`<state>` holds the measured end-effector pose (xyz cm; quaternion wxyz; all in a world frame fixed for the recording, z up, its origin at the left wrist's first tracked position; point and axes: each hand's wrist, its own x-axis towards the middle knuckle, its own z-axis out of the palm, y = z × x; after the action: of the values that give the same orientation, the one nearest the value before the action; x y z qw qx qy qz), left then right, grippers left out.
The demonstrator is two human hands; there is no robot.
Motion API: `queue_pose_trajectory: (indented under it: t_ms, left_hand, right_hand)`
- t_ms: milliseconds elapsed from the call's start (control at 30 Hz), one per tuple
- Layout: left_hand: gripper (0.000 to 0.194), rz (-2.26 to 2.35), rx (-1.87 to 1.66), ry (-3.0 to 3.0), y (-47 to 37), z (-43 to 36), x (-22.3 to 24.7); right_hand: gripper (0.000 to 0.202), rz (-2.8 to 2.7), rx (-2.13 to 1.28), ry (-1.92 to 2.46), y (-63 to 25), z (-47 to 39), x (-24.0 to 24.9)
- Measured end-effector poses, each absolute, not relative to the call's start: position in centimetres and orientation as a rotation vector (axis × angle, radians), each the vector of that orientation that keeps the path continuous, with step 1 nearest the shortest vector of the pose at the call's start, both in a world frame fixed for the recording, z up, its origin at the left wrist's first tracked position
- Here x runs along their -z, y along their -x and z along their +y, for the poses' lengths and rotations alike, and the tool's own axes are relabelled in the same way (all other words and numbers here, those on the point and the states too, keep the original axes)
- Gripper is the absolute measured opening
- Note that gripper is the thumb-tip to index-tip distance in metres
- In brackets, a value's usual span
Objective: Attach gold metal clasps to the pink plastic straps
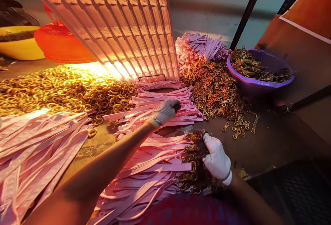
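Note:
My left hand, in a pale knit glove with dark fingertips, is closed over a stack of pink straps in the middle; what its fingers hold, if anything, is hidden. My right hand, in a white glove with dark fingertips, is curled at the brass clasps on the ends of the nearer pink straps; what it pinches is too dark to make out. A heap of small brass clasps lies beyond my right hand.
Brass rings are piled at the left, with more pink straps before them. A ribbed panel leans behind. A purple basin of metal parts stands right, red and yellow containers far left.

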<state>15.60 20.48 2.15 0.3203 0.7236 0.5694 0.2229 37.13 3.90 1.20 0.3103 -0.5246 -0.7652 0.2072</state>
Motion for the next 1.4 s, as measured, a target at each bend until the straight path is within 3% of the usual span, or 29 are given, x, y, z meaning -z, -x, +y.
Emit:
queue_pose_trajectory:
  t_ms: [67,267,400,567,667,900,1100,1400]
  left_hand:
    - [0.034,1.405,-0.551,-1.765,-15.2,16.9,-3.6]
    - [0.041,1.114,-0.705,-1.237,-14.8,8.3,-6.4]
    - [0.044,1.134,-0.655,-1.316,-15.4,6.3,-6.5]
    - [0.029,1.163,-0.713,-1.826,-16.5,5.2,-4.7]
    - [0.025,1.081,-0.657,-1.908,-16.3,4.7,-3.0]
    - [0.036,1.176,-0.719,-1.845,-15.1,3.2,-2.3]
    - [0.022,1.218,-0.794,-2.007,-15.2,1.5,-2.1]
    - [0.022,1.226,-0.551,-2.127,-13.1,2.0,-3.1]
  right_hand:
    - [0.030,-2.094,-0.457,1.364,-37.0,4.8,-2.0]
    - [0.031,-2.409,-0.215,1.486,-34.8,5.9,-4.8]
    - [0.024,-2.538,0.047,1.543,-33.8,4.9,-5.5]
    - [0.012,-2.529,0.340,1.518,-34.0,3.6,-3.6]
    - [0.011,-2.562,0.275,1.541,-34.2,3.0,-3.0]
    - [0.043,-2.737,-0.295,1.623,-34.3,2.7,-5.9]
    - [0.028,-2.801,-0.360,1.705,-33.5,2.5,-5.5]
    - [0.025,-2.900,-0.266,1.452,-33.0,1.6,-4.3]
